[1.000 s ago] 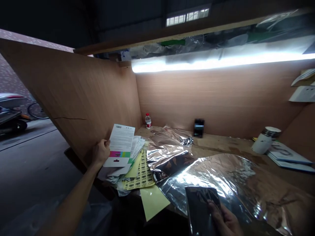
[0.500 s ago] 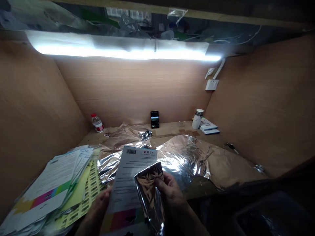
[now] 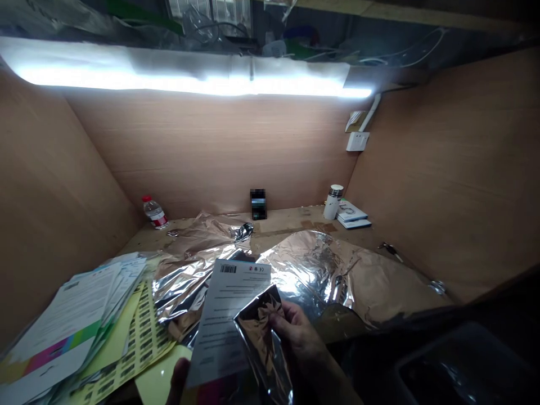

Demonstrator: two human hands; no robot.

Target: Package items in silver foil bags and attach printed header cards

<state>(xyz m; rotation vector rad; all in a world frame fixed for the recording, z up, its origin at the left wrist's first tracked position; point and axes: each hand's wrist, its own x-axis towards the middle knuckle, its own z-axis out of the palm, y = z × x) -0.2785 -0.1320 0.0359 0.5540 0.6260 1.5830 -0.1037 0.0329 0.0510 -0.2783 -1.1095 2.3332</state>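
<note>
My right hand (image 3: pixel 297 332) pinches a shiny silver foil pouch (image 3: pixel 264 337) near its upper edge, thumb on the front face. Behind the pouch, a white printed cardboard sleeve (image 3: pixel 228 320) with a barcode, lines of text and a coloured band stands tilted, partly covered. My left hand (image 3: pixel 179 379) is low in the picture at the sleeve's left edge. Only a dark part of that hand shows, and it appears to grip the sleeve; most of its fingers are hidden.
Crumpled silver foil sheeting (image 3: pixel 304 264) covers much of the bench. At left lie stacked printed sleeves (image 3: pixel 71 320) and a yellow label sheet (image 3: pixel 139 337). Along the back stand a bottle (image 3: pixel 155 214), a phone (image 3: pixel 259 204) and a white flask (image 3: pixel 333 203) beside booklets (image 3: pixel 352 212).
The left hand has shifted lower and shows less, uncovering a yellow sheet beside it. The right hand and pouch have moved slightly down and right. The whole view has shifted a little.
</note>
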